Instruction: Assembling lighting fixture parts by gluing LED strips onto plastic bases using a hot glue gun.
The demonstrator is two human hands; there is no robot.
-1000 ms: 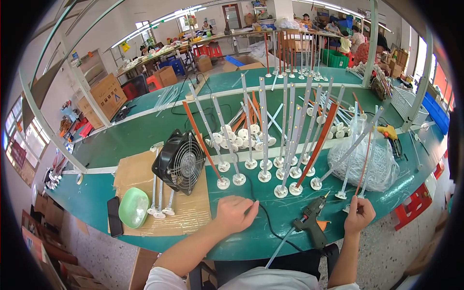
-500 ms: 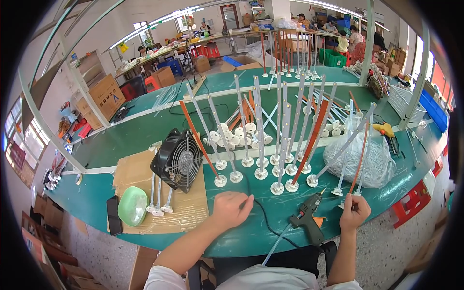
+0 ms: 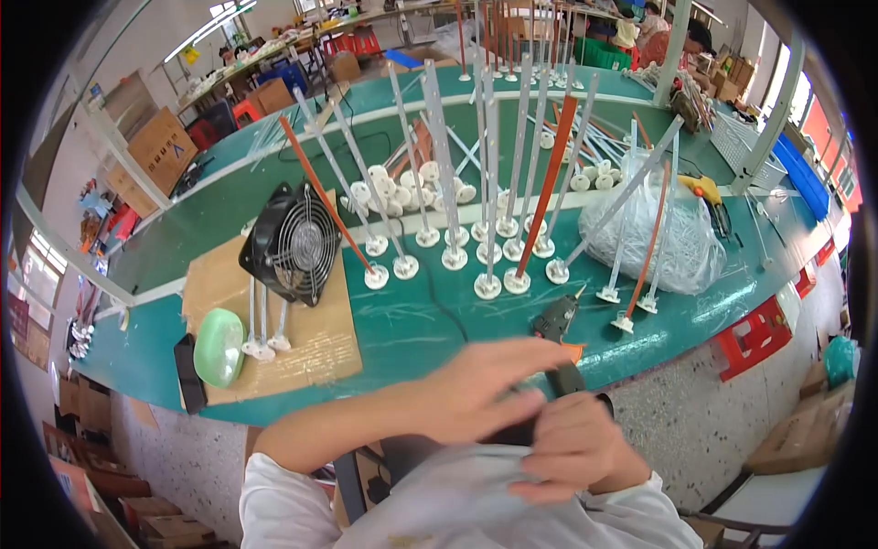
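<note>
A blurred left hand [image 3: 480, 389], thumb and fingers parted, extends across the near side of a dark grey, pistol-shaped glue gun [image 3: 555, 320] on a green tabletop [image 3: 402, 339]; alongside, the right hand [image 3: 576, 444] curls its fingers, any grip impossible to tell. Beyond the glue gun, slim silver-grey strips [image 3: 491, 192] stand on round white bases [image 3: 487, 287].

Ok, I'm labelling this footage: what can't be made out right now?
- Head view: what, if anything, the left hand and right hand hold; motion blur.
- Head view: lower part of the glue gun; behind the hands.
- Head view: tops of some far poles; cut off by the upper edge.
</note>
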